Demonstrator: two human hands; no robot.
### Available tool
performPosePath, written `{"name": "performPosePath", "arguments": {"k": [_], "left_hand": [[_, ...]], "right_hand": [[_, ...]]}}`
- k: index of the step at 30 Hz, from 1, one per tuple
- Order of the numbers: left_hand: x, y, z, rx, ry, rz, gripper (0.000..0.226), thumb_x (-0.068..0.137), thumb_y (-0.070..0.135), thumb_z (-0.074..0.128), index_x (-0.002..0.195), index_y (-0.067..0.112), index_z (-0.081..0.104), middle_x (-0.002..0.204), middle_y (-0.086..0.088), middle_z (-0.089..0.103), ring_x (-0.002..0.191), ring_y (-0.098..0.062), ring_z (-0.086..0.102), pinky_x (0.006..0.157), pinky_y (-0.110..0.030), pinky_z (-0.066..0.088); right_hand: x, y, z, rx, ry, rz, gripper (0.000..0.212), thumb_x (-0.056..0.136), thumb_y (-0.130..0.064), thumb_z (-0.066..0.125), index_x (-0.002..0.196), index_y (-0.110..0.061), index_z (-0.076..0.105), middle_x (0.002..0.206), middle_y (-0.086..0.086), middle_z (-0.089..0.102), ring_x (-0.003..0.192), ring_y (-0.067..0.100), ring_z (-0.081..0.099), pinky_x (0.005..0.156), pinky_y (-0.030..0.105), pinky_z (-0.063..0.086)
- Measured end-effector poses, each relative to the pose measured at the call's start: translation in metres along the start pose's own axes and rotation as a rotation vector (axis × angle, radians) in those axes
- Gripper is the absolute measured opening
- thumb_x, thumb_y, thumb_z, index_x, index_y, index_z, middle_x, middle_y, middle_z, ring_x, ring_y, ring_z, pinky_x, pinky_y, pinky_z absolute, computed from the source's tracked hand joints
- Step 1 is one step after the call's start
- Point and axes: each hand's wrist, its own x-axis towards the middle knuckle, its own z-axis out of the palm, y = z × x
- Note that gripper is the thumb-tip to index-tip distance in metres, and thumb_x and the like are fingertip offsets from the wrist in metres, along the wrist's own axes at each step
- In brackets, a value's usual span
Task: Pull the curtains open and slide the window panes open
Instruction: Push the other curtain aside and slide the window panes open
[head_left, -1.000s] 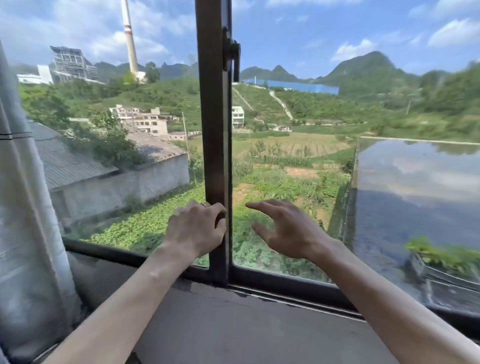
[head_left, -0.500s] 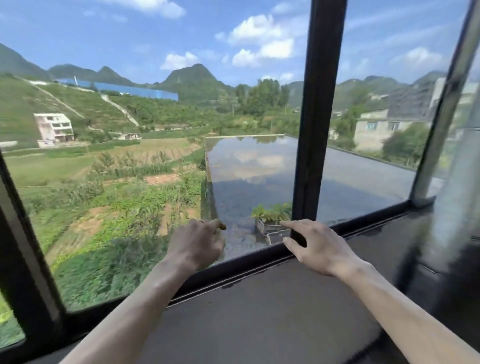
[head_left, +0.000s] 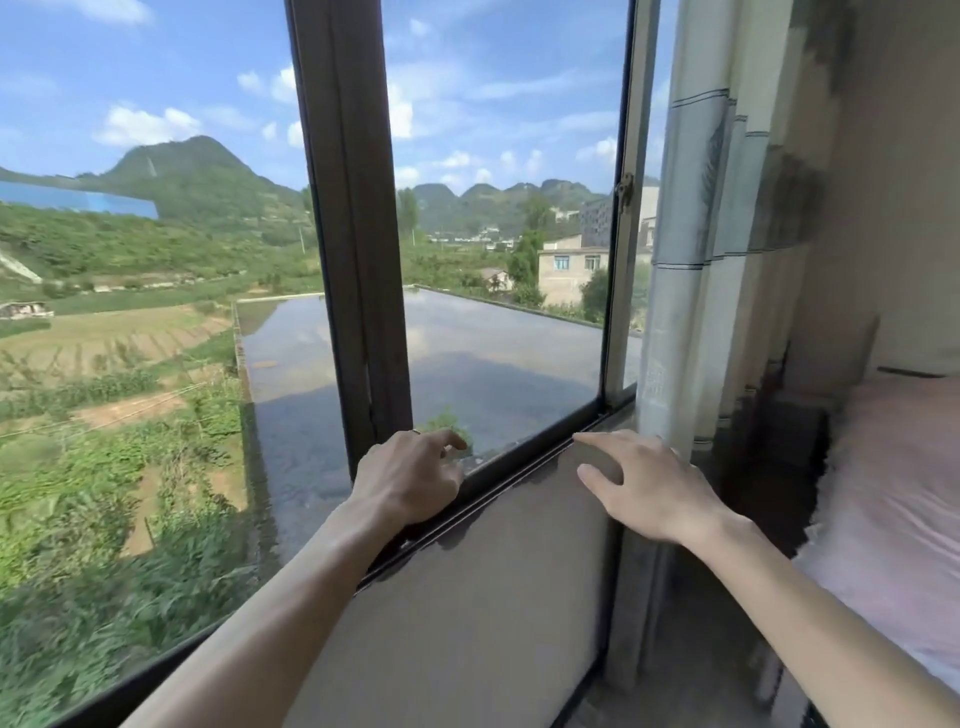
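Observation:
A dark upright window frame post (head_left: 358, 234) stands in the middle of the view, with a glass pane (head_left: 498, 260) to its right. That pane's pale right edge (head_left: 621, 260) carries a small latch (head_left: 625, 189). My left hand (head_left: 410, 480) rests on the bottom rail at the foot of the dark post, fingers loosely curled, holding nothing. My right hand (head_left: 644, 483) hovers over the sill (head_left: 467, 597) near the track, fingers spread. A pale curtain (head_left: 701, 234) hangs bunched at the right side of the window.
A pink-covered bed (head_left: 904, 493) lies at the right, close to the sill. The wall (head_left: 893, 156) rises behind the curtain. Outside are fields, a flooded flat roof and hills.
The view has swung from the left side of the window to the right. Both hands have travelled right along the sill, and the right-hand curtain and bed have come into sight.

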Motion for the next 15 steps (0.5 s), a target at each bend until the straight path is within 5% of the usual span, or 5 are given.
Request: {"name": "performPosePath", "arguments": {"k": [4, 9, 15], "left_hand": [[0.058, 0.041, 0.024, -0.060, -0.011, 0.034, 0.034, 0.090, 0.042, 0.052, 0.124, 0.045, 0.058, 0.121, 0.013, 0.066, 0.109, -0.018, 0.062, 0.069, -0.029, 0.043], [0.133, 0.084, 0.064, -0.149, -0.065, 0.096, 0.041, 0.091, 0.041, 0.052, 0.133, 0.044, 0.051, 0.125, 0.010, 0.065, 0.115, -0.019, 0.059, 0.089, -0.038, 0.052], [0.232, 0.113, 0.106, -0.179, -0.087, 0.180, 0.050, 0.092, 0.042, 0.052, 0.140, 0.044, 0.041, 0.136, 0.005, 0.058, 0.116, -0.021, 0.058, 0.088, -0.041, 0.053]], "right_hand": [[0.031, 0.055, -0.012, 0.012, 0.040, 0.043, 0.047, 0.094, -0.054, 0.044, 0.141, -0.047, 0.043, 0.145, -0.016, 0.049, 0.135, 0.016, 0.041, 0.098, 0.043, 0.043], [0.074, 0.122, -0.019, 0.033, 0.078, 0.106, 0.050, 0.094, -0.054, 0.046, 0.143, -0.044, 0.041, 0.147, -0.012, 0.049, 0.136, 0.018, 0.041, 0.102, 0.042, 0.043], [0.144, 0.181, -0.018, 0.017, 0.128, 0.173, 0.061, 0.095, -0.052, 0.046, 0.151, -0.038, 0.026, 0.150, -0.009, 0.043, 0.137, 0.020, 0.040, 0.100, 0.045, 0.045]]}}
